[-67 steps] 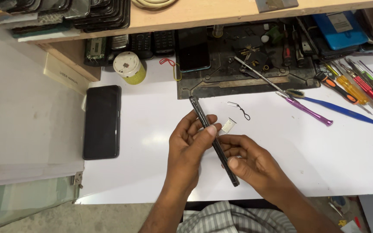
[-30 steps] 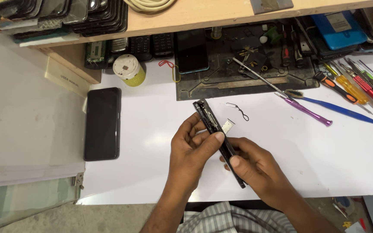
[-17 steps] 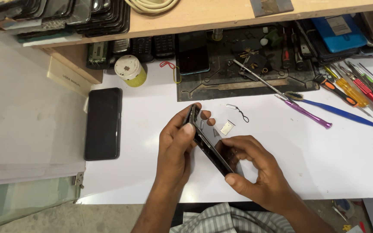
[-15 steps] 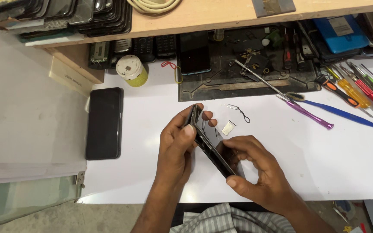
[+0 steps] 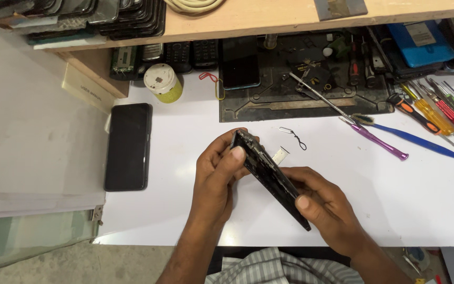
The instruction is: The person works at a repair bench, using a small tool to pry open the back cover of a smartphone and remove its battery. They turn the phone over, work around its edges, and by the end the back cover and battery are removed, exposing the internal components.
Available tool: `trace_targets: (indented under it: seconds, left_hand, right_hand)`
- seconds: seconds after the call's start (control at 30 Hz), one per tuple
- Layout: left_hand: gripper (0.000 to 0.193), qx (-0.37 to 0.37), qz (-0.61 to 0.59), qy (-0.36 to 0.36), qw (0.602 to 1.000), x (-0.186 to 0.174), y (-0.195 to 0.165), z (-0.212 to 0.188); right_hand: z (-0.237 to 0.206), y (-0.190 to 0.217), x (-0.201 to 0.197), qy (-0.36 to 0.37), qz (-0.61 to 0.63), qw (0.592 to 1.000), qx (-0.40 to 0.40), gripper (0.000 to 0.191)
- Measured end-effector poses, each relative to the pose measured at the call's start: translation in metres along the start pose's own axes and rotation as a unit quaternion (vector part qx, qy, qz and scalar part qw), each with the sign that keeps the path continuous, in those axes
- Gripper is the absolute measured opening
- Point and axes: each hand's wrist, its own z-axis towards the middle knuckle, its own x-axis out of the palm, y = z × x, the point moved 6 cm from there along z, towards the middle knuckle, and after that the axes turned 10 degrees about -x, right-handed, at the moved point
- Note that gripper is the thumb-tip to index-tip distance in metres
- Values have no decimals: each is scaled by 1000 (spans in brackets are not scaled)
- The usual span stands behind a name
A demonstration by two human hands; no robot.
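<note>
Left hand (image 5: 217,173): closed around the upper end of the phone (image 5: 270,178), thumb pressed on its edge, fingers wrapped behind.
Right hand (image 5: 326,208): gripping the phone's lower end, thumb on the near edge.
Phone: dark, held on edge above the counter (image 5: 426,200), slanting from upper left down to lower right between both hands.
Tray (image 5: 280,154): small, pale, lying on the counter just beyond the phone.
Pin (image 5: 293,136): thin wire tool, just past the tray.
Second phone (image 5: 128,145): black, flat on the counter, well left of the hands.
Mat (image 5: 311,102): dark, behind the hands, strewn with parts.
Screwdrivers (image 5: 437,113): fanned out at the right.
</note>
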Motion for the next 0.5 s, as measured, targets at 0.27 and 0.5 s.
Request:
trace_targets:
  seconds: [0.27,0.5]
  left_hand:
    - [41,-31,-11,-53,998,-3,13,6]
    - [45,-63,-36,-50,996,-1,13,11]
  right_hand:
    - [0,-25,-23,-134,128,979,85,47]
    - [10,-19,-14,-130,107,980,108,42]
